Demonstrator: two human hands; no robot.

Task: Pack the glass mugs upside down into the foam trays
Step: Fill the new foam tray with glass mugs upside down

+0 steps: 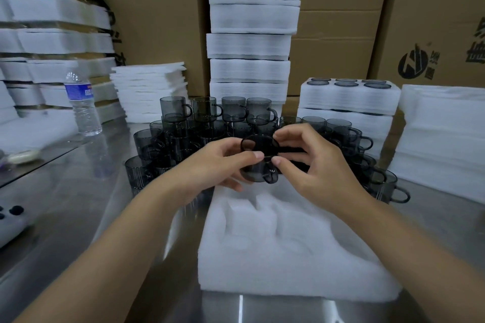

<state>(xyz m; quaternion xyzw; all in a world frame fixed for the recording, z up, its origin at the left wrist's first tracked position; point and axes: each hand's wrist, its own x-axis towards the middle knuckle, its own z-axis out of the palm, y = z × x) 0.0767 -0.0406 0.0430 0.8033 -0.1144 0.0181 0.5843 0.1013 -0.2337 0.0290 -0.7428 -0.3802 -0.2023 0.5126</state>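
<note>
Left hand (210, 162): fingers curled round mug (258, 160), gripping its left side.
Right hand (309, 162): pinching mug's right side.
Mug: held between both hands, above foam tray (288, 244).

Bkgd: stacked cardboard cartons (341, 21) w/ black print fill rear. Shiny steel table (65, 204); water bottle (82, 105) upright, left side.

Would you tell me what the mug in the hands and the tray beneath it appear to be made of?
The mug: likely glass, smoky grey and glossy, as it is see-through. The tray: apparently white foam, matte, with soft-edged pockets.
</note>
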